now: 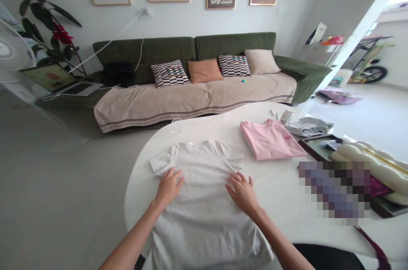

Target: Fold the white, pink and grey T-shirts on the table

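Observation:
A white short-sleeved T-shirt (204, 193) lies spread on the white table (140, 193), its neck end away from me and its hem hanging toward me at the near edge. Soft wrinkles run across its lower half. My left hand (170, 185) rests on the shirt's left side just below the sleeve, fingers spread. On the opposite side, my right hand (242, 191) touches the shirt below the right sleeve, its fingers apart too. Neither hand grips the cloth. To the right, beyond my right hand, lies a folded pink T-shirt (272, 140).
A dark tray (321, 146) with a cream puffy item (366, 159) stands at the table's right, beside a silvery plastic bag (309, 126). A clear cup (177, 124) sits near the far left edge. Behind the table is a green sofa (146, 55) with cushions.

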`<state>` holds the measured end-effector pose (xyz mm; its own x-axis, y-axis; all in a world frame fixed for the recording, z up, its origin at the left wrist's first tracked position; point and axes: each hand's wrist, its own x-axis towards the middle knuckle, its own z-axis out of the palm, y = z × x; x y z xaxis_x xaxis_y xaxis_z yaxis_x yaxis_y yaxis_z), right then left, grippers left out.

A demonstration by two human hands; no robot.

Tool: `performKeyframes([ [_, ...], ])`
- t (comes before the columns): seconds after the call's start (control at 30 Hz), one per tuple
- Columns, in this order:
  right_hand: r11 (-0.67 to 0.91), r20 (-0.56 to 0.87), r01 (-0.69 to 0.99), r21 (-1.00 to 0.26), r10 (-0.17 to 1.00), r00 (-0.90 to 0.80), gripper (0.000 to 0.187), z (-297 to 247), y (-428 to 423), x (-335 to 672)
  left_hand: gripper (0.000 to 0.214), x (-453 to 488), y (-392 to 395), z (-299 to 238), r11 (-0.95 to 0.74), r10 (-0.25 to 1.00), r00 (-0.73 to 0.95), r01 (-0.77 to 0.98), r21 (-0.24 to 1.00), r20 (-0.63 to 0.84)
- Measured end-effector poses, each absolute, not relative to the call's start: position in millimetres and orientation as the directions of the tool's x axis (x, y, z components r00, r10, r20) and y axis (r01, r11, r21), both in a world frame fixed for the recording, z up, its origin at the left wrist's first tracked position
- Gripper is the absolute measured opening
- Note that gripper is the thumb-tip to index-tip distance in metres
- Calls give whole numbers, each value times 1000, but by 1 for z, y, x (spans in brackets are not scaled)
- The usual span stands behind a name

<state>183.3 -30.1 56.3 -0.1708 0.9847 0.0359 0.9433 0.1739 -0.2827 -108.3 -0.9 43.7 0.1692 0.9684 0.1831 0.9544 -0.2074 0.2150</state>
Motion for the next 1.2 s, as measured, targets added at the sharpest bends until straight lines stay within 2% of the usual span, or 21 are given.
performKeyframes([
  [0.03, 183, 65, 936, -301, 983, -171, 32, 62, -15, 179, 38, -104, 10, 49, -211, 963, 160, 947, 240, 215],
  [0.17, 187, 102, 926, -327, 981, -162, 47, 69, 55, 162, 37, -89, 63, 54, -226, 939, 126, 928, 297, 321],
  [0.27, 168, 97, 936, -309, 985, -144, 52, 54, 88, 157, 40, -90, 89, 40, -180, 959, 108, 946, 271, 261],
  [0.43, 139, 58, 960, -242, 990, -129, 49, 25, 91, 170, 47, -103, 89, 17, -100, 986, 77, 983, 153, 146],
  [0.57, 123, 35, 972, -199, 992, -119, 47, 18, 100, 187, 52, -99, 89, 19, -44, 994, 34, 994, 99, 101],
  [0.7, 102, 33, 988, -117, 995, -98, 53, 19, 114, 197, 57, -87, 101, 28, 10, 997, -16, 997, 73, 80],
  [0.8, 102, 47, 990, -102, 994, -98, 58, 22, 120, 198, 63, -84, 112, 34, 32, 996, -38, 997, 72, 84],
  [0.87, 97, 41, 989, -111, 995, -93, 60, 26, 124, 195, 63, -84, 119, 38, 21, 995, -28, 997, 78, 92],
  [1.03, -31, 20, 992, -126, 999, 33, 52, 30, 137, 179, 35, -79, 136, 35, -130, 975, 105, 985, 114, 198],
  [1.13, -60, 31, 992, -115, 997, 64, 53, 23, 140, 172, 40, -74, 140, 25, -137, 972, 103, 979, 151, 211],
  [1.2, -51, 41, 993, -104, 998, 56, 56, 16, 140, 172, 49, -73, 140, 18, -127, 975, 100, 983, 130, 201],
])
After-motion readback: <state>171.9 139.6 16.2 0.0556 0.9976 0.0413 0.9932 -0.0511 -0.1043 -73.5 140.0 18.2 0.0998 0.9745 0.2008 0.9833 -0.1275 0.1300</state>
